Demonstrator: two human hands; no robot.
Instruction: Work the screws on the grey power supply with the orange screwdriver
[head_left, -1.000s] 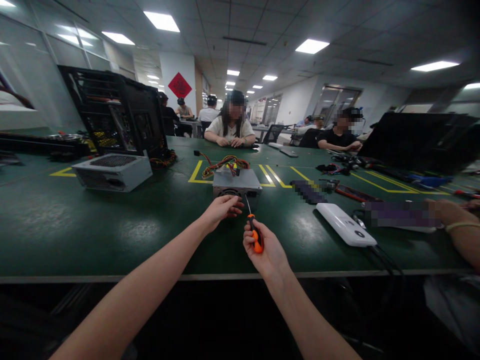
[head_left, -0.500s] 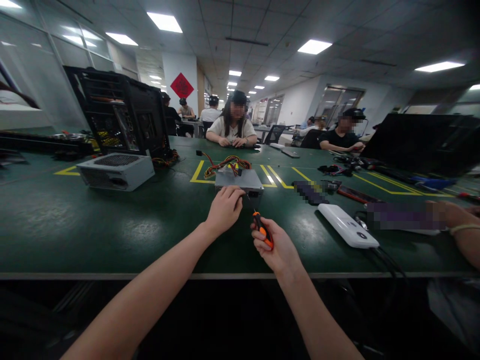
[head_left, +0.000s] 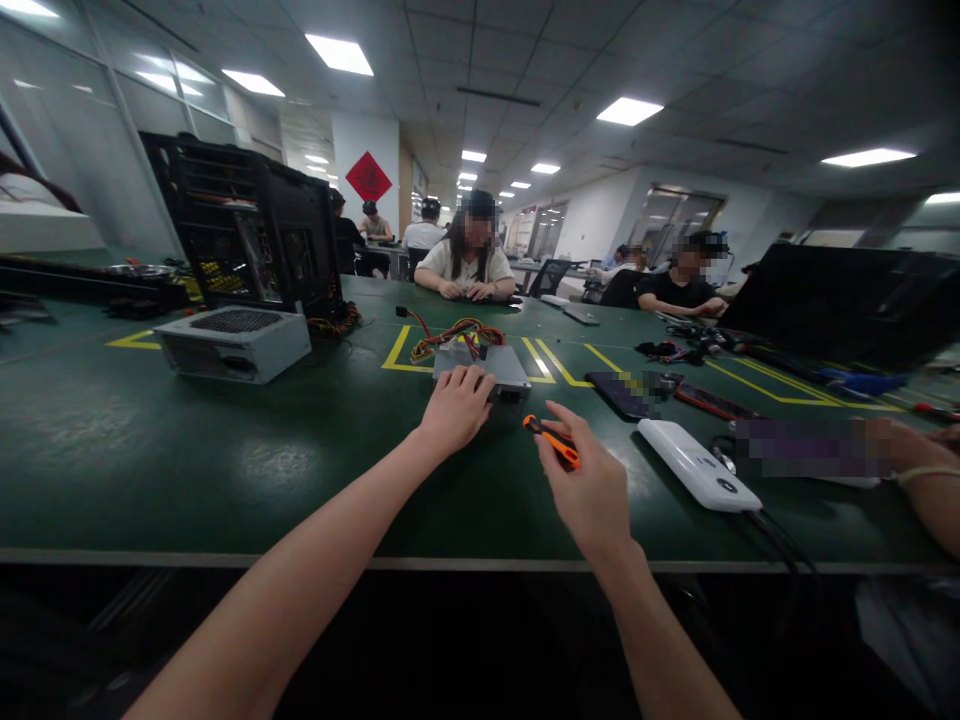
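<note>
A grey computer power supply (head_left: 511,368) sits on the green table in front of me, a bundle of red, yellow and black cables (head_left: 480,337) at its far side. My left hand (head_left: 459,405) holds it by the near left part, fingers bent over the top edge. To the right, apart from the box, my right hand (head_left: 589,480) grips an orange and black screwdriver (head_left: 553,442) by its handle. The screwdriver's tip is not clear in this view.
Left of me stand a second power supply (head_left: 234,345) and an open black computer case (head_left: 247,225). A white power bank (head_left: 697,465) with cables and a phone (head_left: 621,395) lie at the right. One person (head_left: 465,255) sits opposite; another's hand reaches in at the right edge.
My right hand has drawn back to the right, away from the power supply, and the screwdriver now lies flatter in it. My left hand stays on the power supply.
</note>
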